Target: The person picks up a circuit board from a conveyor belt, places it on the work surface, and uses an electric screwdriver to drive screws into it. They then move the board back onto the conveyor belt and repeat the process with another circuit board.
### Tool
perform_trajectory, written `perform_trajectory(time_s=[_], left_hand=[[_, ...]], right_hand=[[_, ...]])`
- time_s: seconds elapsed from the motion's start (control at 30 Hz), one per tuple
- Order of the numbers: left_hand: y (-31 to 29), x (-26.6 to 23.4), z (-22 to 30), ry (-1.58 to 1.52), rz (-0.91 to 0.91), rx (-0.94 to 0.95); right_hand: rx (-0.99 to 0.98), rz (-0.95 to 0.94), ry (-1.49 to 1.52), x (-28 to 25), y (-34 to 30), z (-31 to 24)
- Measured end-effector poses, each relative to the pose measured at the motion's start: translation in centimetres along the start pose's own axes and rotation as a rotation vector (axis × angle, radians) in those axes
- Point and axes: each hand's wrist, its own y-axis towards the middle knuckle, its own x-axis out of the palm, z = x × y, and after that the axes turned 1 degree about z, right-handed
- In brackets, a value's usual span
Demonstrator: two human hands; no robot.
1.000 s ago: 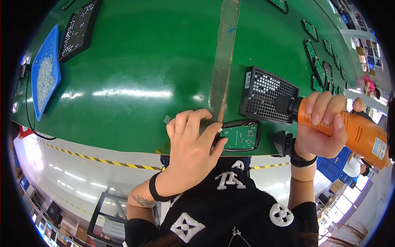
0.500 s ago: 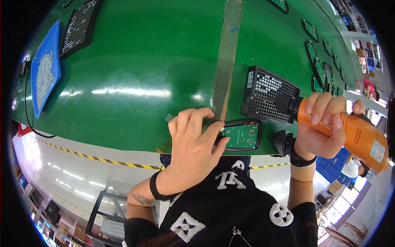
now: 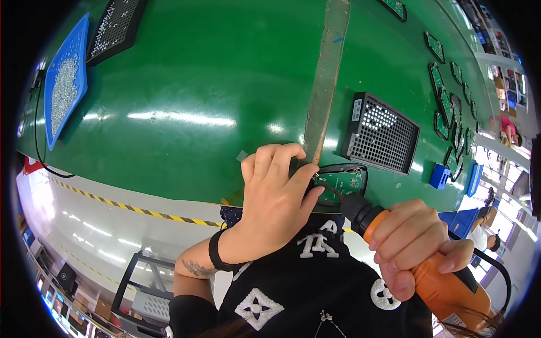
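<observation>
A small green circuit board (image 3: 345, 181) lies in a black holder at the near edge of the green table (image 3: 186, 84). My left hand (image 3: 276, 191) rests on the board's left end, fingers curled over it. My right hand (image 3: 408, 239) grips an orange electric screwdriver (image 3: 445, 284) with a black nose. Its thin bit slants up and left, and the tip meets the board's left corner beside my left fingertips.
A black perforated metal case (image 3: 383, 134) sits just beyond the board. A worn tape strip (image 3: 327, 73) runs up the table. A blue tray of small screws (image 3: 65, 84) and a black tray (image 3: 115, 25) lie far left. Several green boards (image 3: 445, 101) and blue boxes (image 3: 453, 174) line the right side.
My right hand has swung the screwdriver down from the right side of the table, so the bit now touches the board. My left hand has stayed on the board.
</observation>
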Motion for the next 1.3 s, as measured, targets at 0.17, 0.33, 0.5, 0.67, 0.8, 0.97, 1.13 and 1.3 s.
perform_trajectory(time_s=[0.17, 0.33, 0.5, 0.67, 0.8, 0.97, 1.13, 1.3], left_hand=[[-0.1, 0.0, -0.1, -0.010, 0.002, 0.000], [-0.2, 0.0, -0.1, -0.018, 0.000, -0.008], [-0.4, 0.1, -0.2, -0.014, -0.004, -0.010], [-0.4, 0.3, -0.2, -0.025, 0.006, -0.004], [-0.2, 0.2, -0.5, -0.023, 0.026, 0.015], [1.0, -1.2, 0.9, 0.020, -0.009, 0.014], [-0.1, -1.6, 1.7, 0.080, -0.182, 0.007], [2.8, -4.6, 0.5, -0.376, -0.578, -0.216]], right_hand=[[0.012, -0.014, -0.011, -0.1, -0.2, 0.3], [0.070, 0.016, 0.069, -0.1, -0.5, 0.0], [0.066, -0.005, 0.039, 0.2, -0.5, 0.1], [0.078, -0.113, -0.051, 0.5, -0.1, 0.4], [0.116, -0.143, -0.069, 0.6, 0.4, 0.5], [0.153, -0.142, -0.144, 0.7, 2.1, -0.2], [0.084, 0.255, 0.133, -0.5, -0.1, -2.0], [-0.055, 0.645, 0.225, -4.2, -1.8, -6.5]])
